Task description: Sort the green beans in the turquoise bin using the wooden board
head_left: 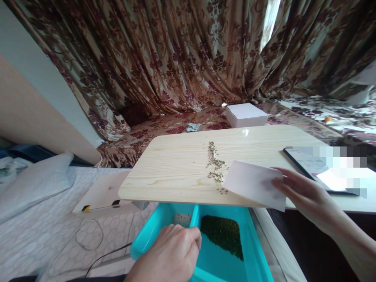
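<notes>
My right hand [299, 190] pinches a piece of white paper [252, 182] by its right end. The paper's left edge lies beside a loose strip of small brown and green grains [216, 164] on the light wooden tabletop [164, 164]. Below the table's near edge is a turquoise divided tray [258, 250]. My left hand [173, 250] is closed over its left part, beside the divider; whatever its fingers hold is hidden. Dark green grains [223, 235] fill part of the right compartment. In the left compartment, pale grains [182, 219] with dark specks show past my knuckles.
On the tabletop's right side lies a dark-edged tablet [305, 164], partly pixelated. A white box [246, 114] stands behind the table, near patterned curtains [182, 55]. To the left, a quilted bed [58, 235] holds a pillow [38, 180], a white box [102, 192] and cables.
</notes>
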### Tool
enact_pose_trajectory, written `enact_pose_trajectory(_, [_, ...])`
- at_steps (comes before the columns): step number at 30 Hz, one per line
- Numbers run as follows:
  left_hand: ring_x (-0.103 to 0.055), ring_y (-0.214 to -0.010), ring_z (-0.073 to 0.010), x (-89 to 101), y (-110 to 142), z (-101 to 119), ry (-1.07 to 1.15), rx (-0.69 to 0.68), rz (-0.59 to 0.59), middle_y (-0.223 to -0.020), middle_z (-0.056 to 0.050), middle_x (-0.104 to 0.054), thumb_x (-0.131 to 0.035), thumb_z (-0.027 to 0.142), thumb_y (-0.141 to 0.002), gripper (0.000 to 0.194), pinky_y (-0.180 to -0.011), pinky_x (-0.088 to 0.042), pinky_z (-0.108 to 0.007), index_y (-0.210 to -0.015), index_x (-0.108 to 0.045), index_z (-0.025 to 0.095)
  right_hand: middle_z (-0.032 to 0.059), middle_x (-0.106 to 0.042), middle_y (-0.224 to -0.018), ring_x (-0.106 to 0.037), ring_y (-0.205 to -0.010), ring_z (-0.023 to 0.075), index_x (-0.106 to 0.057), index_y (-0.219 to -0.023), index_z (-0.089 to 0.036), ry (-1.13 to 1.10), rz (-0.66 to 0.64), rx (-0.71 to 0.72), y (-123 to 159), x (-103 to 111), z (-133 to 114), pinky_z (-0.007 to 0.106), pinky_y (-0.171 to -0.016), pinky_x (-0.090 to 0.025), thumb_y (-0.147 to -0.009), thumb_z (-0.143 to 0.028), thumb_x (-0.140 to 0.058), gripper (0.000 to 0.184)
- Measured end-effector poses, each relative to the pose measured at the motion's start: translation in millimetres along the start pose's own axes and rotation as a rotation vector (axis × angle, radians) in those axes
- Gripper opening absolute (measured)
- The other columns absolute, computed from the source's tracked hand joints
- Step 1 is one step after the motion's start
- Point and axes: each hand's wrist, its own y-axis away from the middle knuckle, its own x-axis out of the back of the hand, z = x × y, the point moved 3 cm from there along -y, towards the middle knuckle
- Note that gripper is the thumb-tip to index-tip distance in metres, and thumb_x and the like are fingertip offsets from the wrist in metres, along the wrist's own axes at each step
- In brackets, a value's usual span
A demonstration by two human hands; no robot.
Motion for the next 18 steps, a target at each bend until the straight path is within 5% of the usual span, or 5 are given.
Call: enact_pose_trajectory(18, [-0.064, -0.103, -0.0270, -1.1, 2, -2, 0.010, 0.001, 0.001, -0.099, -0.006, -0.073, -0.034, 0.018, -0.098, 0.035, -0.091, -0.043, -0.036, -0.096, -0.068, 0.024, 0.0064, -0.081, -0.083, -0.078, -0.081, 0.0246, -0.076, -0.099, -0.025, -0.050, 0.002, 0.022, -1, -20, -11, 0.030, -0.070, -0.064, -0.061, -0.067, -0.086, 0.057])
